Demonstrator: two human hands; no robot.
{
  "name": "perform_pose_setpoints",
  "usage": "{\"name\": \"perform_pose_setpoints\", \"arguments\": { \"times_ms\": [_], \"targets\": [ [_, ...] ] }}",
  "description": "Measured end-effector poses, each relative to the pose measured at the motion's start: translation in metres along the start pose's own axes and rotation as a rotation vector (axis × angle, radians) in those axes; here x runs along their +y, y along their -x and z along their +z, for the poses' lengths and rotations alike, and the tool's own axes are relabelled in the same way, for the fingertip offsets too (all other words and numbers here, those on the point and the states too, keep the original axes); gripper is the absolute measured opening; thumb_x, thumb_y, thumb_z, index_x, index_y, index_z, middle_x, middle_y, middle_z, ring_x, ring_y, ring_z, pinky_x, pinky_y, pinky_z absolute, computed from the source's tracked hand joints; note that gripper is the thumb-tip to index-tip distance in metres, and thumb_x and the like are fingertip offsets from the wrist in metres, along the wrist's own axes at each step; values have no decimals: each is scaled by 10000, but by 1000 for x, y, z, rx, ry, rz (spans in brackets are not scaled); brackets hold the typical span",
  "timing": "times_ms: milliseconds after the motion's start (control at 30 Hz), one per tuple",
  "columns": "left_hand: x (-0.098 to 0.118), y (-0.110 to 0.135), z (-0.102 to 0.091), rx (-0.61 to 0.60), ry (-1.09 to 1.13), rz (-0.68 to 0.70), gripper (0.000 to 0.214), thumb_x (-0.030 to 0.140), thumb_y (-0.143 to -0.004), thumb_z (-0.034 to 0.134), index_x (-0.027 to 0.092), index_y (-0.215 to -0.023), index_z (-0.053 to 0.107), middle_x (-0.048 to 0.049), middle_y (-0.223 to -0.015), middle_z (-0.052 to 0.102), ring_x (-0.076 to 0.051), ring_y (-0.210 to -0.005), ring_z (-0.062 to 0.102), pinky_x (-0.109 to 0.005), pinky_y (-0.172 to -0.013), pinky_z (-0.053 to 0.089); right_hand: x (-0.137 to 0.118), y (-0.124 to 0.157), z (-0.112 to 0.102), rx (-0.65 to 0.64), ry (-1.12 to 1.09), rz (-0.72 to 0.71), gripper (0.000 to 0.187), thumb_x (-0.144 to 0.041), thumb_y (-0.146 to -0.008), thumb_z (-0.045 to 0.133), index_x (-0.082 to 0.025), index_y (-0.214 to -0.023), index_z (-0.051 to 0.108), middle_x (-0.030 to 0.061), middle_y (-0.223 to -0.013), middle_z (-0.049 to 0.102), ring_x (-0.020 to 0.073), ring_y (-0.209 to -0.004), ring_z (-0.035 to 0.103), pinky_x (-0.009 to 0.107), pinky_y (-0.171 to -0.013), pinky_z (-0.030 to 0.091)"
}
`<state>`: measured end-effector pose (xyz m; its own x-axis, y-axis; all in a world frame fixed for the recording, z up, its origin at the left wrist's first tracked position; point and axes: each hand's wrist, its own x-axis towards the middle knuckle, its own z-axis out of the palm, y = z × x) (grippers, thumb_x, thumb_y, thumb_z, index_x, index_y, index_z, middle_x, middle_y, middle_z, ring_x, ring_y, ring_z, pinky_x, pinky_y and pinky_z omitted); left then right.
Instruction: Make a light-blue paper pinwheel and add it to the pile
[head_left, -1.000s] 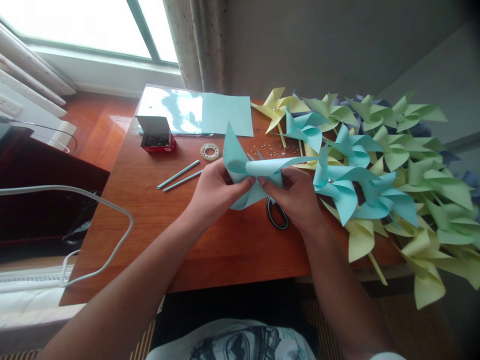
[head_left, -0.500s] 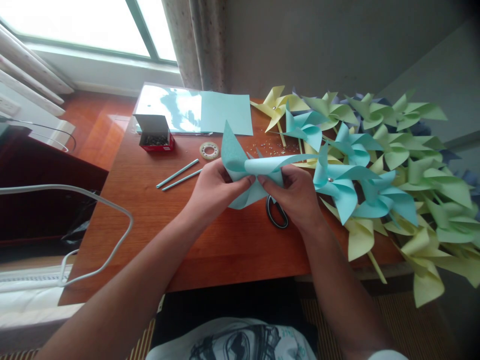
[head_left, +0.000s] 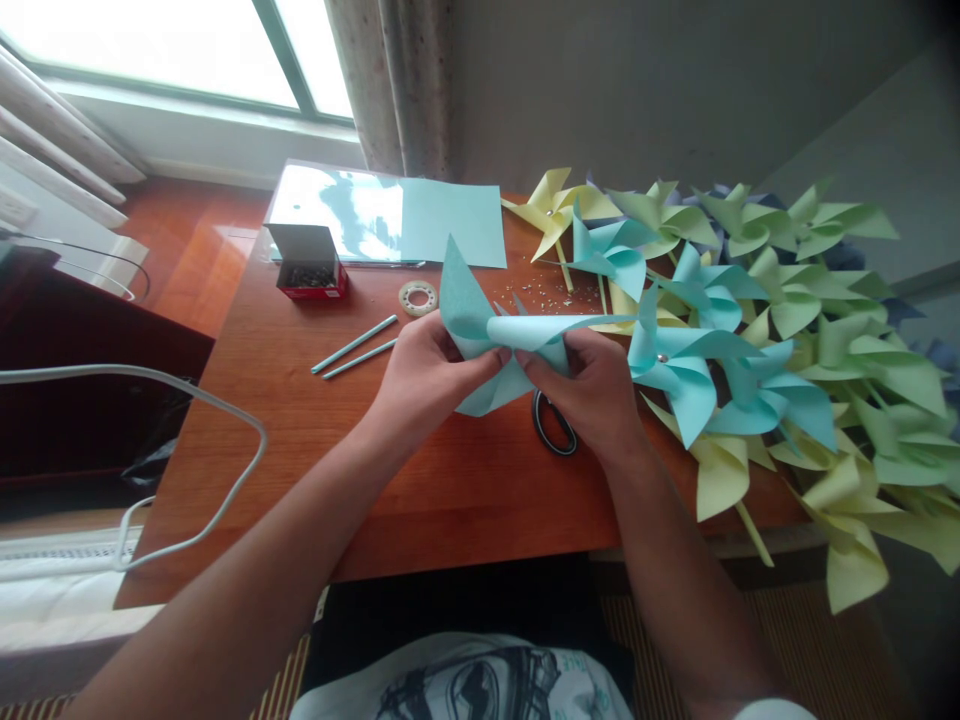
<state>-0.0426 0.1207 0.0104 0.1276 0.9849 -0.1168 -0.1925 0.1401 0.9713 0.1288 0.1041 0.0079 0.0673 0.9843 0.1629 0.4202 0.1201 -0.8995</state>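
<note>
A light-blue paper pinwheel (head_left: 525,335) is held up over the middle of the table, its blades curled in toward the centre. My left hand (head_left: 431,370) grips its left side, thumb pressed near the middle. From the right, my right hand (head_left: 592,385) pinches it, with that thumb close to the left one. The fingers behind the paper are hidden. Below the paper lie scissors (head_left: 555,425), a black handle loop showing beside my right hand. Two light-blue paper sticks (head_left: 352,345) rest left of my left hand, and a tape roll (head_left: 418,298) sits just beyond it.
A red box (head_left: 311,275) of small metal pieces stands open at the back left. Light-blue sheets (head_left: 454,220) in a clear sleeve lie behind it. Finished pinwheels (head_left: 795,290) crowd the right side. Small bits (head_left: 551,295) are scattered mid-table. A white cable (head_left: 247,420) loops at the left.
Both hands keep almost the same hold on the pinwheel. Only a very slight shift of the view and of the left hand shows.
</note>
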Motion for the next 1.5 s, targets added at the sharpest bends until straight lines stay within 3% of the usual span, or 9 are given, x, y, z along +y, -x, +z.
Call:
{"name": "perform_pose_setpoints", "arguments": {
  "times_ms": [67,167,267,400,533,867,1100,1500],
  "targets": [
    [3,0,-1,4,35,-52,253,173,-601,878,150,-784,704,-12,-750,734,-172,-684,670,-250,-616,534,1,0,-3,-80,-172,53,258,-394,-789,770,-209,-694,617,-39,-626,546,125,-588,483,252,-520,394],
    [7,1,-3,-29,106,-164,300,168,-595,877,149,-846,713,-24,-787,750,-171,-669,674,-258,-616,540,2,-2,-9,-151,-458,149,379,-586,-886,630,-227,-784,695,-5,-678,626,152,-617,566,265,-541,463],
    [10,1,-6,-113,210,-257,310,159,-610,867,142,-883,721,-46,-854,768,-160,-665,680,-249,-618,540,1,-4,-11,-149,-576,198,318,-550,-850,698,-236,-817,731,5,-750,694,169,-681,639,279,-603,526],
    [9,0,-8,-203,301,-327,318,139,-612,865,137,-899,726,-56,-881,775,-153,-665,685,-239,-626,541,-1,-4,-7,-246,-604,144,248,-424,-707,861,-260,-869,768,-4,-842,746,190,-780,693,300,-679,567],
    [7,0,-10,-225,308,-351,288,126,-623,862,135,-877,728,-46,-858,769,-147,-660,683,-232,-624,543,-2,-4,-3,-241,-628,135,262,-412,-655,903,-264,-828,772,-5,-820,743,204,-781,698,332,-690,576],
    [6,0,-10,-238,325,-367,286,112,-642,850,130,-894,716,-39,-820,745,-142,-663,679,-219,-609,540,-7,-4,-5,-208,-534,90,281,-507,-651,891,-273,-743,764,11,-809,714,218,-772,666,351,-653,575],
    [7,0,-9,-233,317,-377,267,128,-649,848,130,-877,710,-39,-801,734,-146,-668,674,-221,-601,532,-6,-5,-4,-203,-560,74,207,-422,-676,895,-267,-726,768,22,-807,722,219,-762,662,350,-630,555],
    [9,1,-11,-286,312,-385,270,144,-648,856,145,-881,720,-30,-810,743,-131,-641,653,-219,-590,505,-5,-2,-6,-263,-531,81,206,-434,-731,852,-262,-809,771,-5,-795,717,176,-736,655,308,-650,569]
  ]
}}
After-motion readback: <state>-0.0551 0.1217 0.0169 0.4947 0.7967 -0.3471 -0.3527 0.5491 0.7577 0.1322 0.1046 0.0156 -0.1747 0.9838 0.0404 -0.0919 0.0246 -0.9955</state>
